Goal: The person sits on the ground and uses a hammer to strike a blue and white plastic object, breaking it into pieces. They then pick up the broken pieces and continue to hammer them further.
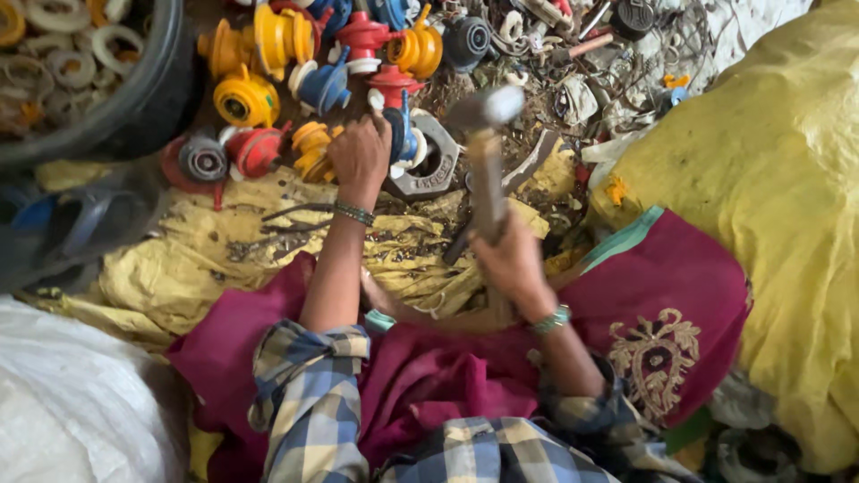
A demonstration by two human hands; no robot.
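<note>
black tub (152,85) upper left | yellow sack (769,170) right | white sack (72,402) lower left

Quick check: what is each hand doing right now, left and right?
Left hand: closed on a blue and red plastic part over the grey metal block.
Right hand: closed on the raised hammer.

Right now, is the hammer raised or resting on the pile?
Raised. The right hand grips the hammer by its handle, the blurred head in the air above the metal block where the left hand rests.
</note>
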